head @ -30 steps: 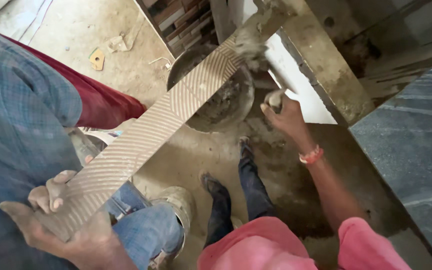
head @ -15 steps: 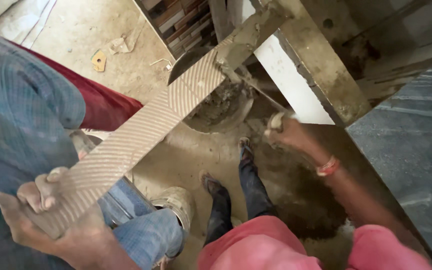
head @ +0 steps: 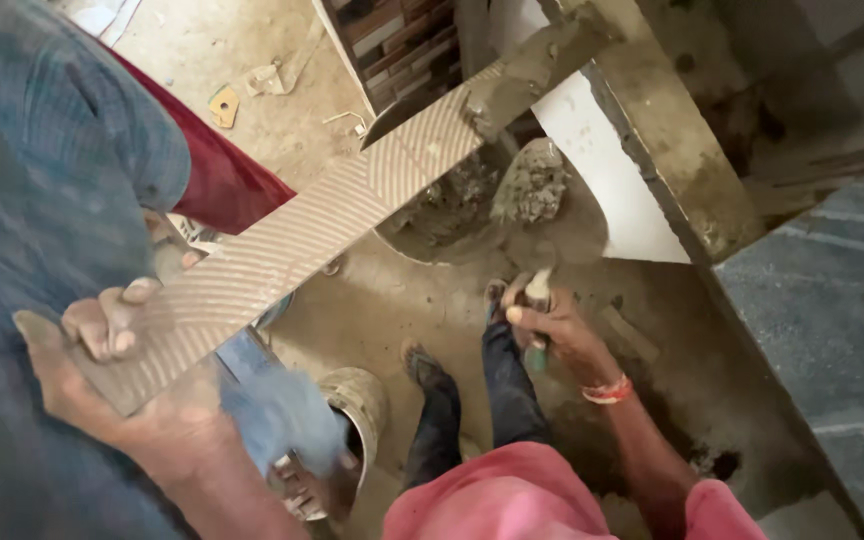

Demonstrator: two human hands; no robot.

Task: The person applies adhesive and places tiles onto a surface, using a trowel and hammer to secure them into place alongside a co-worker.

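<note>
My left hand point(head: 117, 375) grips the near end of a long ribbed tile point(head: 302, 235), thumb under it and fingers curled over the top. The tile slants up and right, with grey mortar smeared on its far end point(head: 527, 60). My right hand point(head: 552, 325), an orange band at the wrist, is closed on the green handle of a trowel point(head: 537, 300). A lump of wet mortar point(head: 530, 182) rides on its blade above a dark round mortar pan point(head: 422, 235) on the floor. My feet in sandals point(head: 420, 360) stand just below the pan.
A person in a blue shirt point(head: 52, 150), red cloth and jeans point(head: 252, 390) crowds the left side. A dirty bucket point(head: 357, 410) sits by their leg. A white board point(head: 602, 180), a mortar-caked ledge point(head: 682, 150), a grey stone slab point(head: 832, 320) and stacked bricks point(head: 392, 30) surround the pan.
My right hand has drawn the trowel down and back from the tile's far end, now carrying a lump of mortar. The tile stays in my left hand, its far end slightly higher.
</note>
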